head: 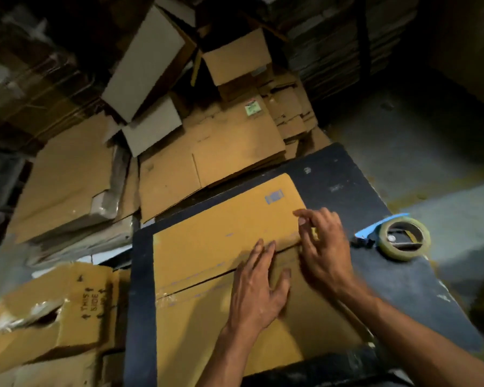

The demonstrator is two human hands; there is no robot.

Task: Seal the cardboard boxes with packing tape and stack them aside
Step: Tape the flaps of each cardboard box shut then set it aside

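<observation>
Both hands, left hand (259,286) and right hand (323,247), lay flat with fingers apart on the light, bendy cardboard box (224,241); best gripped at its edges.

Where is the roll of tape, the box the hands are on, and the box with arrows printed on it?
tape roll (404,238): head view, on its near rim.
cardboard box (221,233): head view, on its far top flap.
arrow-printed box (76,311): head view, beside its printing.
</observation>
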